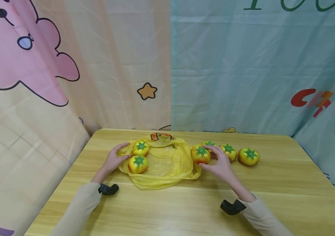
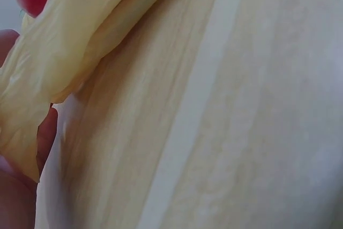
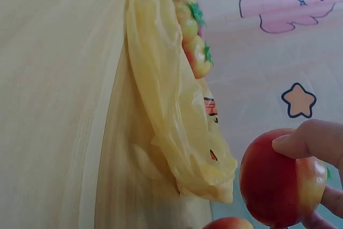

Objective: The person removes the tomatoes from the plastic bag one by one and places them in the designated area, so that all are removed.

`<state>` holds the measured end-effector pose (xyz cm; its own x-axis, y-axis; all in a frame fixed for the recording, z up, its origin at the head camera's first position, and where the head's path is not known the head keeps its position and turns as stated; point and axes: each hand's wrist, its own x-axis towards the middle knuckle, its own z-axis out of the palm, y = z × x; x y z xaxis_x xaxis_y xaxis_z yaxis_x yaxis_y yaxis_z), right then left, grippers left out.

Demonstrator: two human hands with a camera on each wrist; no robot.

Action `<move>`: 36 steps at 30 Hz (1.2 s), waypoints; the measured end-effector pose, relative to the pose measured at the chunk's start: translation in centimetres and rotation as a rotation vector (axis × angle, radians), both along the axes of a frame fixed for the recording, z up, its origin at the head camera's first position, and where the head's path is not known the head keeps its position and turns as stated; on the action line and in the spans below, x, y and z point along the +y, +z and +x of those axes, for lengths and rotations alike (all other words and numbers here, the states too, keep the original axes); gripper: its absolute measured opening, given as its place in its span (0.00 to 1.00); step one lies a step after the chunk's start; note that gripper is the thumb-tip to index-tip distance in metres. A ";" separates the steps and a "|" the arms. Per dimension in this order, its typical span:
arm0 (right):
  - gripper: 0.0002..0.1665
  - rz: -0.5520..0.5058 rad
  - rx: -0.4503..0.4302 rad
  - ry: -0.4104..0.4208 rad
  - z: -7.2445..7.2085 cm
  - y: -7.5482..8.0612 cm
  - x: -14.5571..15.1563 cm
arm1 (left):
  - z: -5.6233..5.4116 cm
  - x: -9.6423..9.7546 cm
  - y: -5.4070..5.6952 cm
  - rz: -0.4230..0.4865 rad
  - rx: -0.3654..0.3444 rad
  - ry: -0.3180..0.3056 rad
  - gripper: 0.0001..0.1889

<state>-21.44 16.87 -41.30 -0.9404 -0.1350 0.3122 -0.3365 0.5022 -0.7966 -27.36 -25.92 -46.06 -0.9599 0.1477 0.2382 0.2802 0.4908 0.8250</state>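
Note:
A thin yellow plastic bag (image 1: 155,181) lies spread with its mouth up on the wooden table. Two yellow-red tomatoes with green star-shaped tops, one tomato (image 1: 140,148) behind the other tomato (image 1: 138,164), sit in its left side. My left hand (image 1: 115,161) holds the bag's left edge, close beside them; in the left wrist view the plastic (image 2: 59,46) hides part of the fingers. Just at the bag's right rim, my right hand (image 1: 222,166) grips another tomato (image 1: 200,154) between thumb and fingers. Its red underside (image 3: 270,181) shows in the right wrist view.
Behind and right of my right hand, more tomatoes stand in a row: one partly hidden tomato (image 1: 208,143), a second tomato (image 1: 227,151) and a third tomato (image 1: 248,156). The wooden table (image 1: 167,209) ends at a patterned curtain (image 1: 229,72).

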 end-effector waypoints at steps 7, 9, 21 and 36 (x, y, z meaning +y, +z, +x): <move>0.37 0.040 0.013 -0.029 0.2 -0.8 1.8 | -0.4 -0.2 -0.5 0.016 -0.004 -0.013 0.28; 0.37 0.050 0.012 -0.033 0.4 -1.0 2.3 | -0.4 -0.2 -0.5 0.018 -0.002 -0.014 0.27; 0.36 0.117 0.040 -0.039 1.0 -2.1 4.8 | -0.2 -0.2 -0.2 0.001 -0.028 -0.007 0.28; 0.36 0.140 0.029 0.031 0.5 -3.3 5.0 | 0.9 0.7 1.8 0.025 -0.055 -0.011 0.27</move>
<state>-20.98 21.84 -44.64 -0.9260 -0.2082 0.3149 -0.3753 0.5968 -0.7092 -26.48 -25.26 -44.22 -0.9701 0.1531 0.1885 0.2392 0.4669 0.8513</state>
